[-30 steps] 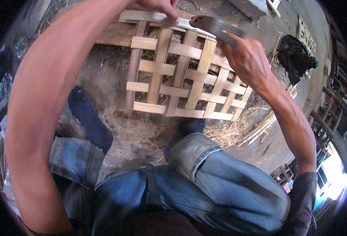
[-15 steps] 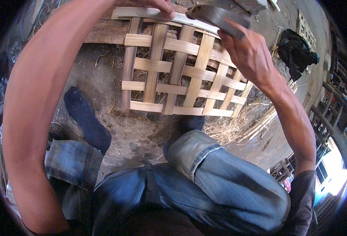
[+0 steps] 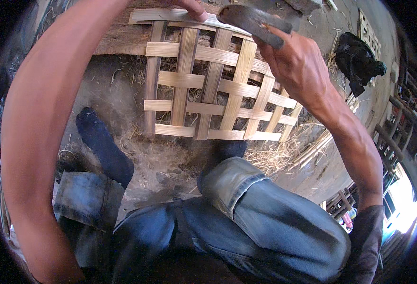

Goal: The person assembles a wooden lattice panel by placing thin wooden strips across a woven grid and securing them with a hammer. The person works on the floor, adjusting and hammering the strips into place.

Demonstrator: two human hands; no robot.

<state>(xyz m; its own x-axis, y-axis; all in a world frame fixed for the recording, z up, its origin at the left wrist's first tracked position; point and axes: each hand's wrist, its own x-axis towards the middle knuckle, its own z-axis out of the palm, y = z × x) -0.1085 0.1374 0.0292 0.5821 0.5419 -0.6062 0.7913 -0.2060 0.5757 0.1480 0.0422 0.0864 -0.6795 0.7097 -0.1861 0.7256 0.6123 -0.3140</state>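
Note:
A woven lattice panel [image 3: 185,80] of flat, pale bamboo slats lies in front of me, its far edge over a wooden board. Along that far edge runs a long split bamboo strip [image 3: 159,16]. My left hand [image 3: 192,7] presses a finger on the strip; most of this hand is cut off by the upper edge. In my right hand [image 3: 291,59] are dark metal pincers [image 3: 248,21], with two arms spreading toward the fingers. Their rounded head is over the strip, just right of my left finger; whether it touches cannot be told.
The worn wooden board [image 3: 118,35] lies on the dirt floor. A dark sock [image 3: 104,142] covers my left foot, near the panel's corner. Straw and thin sticks [image 3: 312,151] are scattered right of the panel. Farther right are a black plastic bag [image 3: 355,59] and another lattice piece [image 3: 369,35].
The pincers have shifted slightly left with my right hand and show more sharply than before. The panel and strip sit a little farther left in the picture. My left finger stays on the strip.

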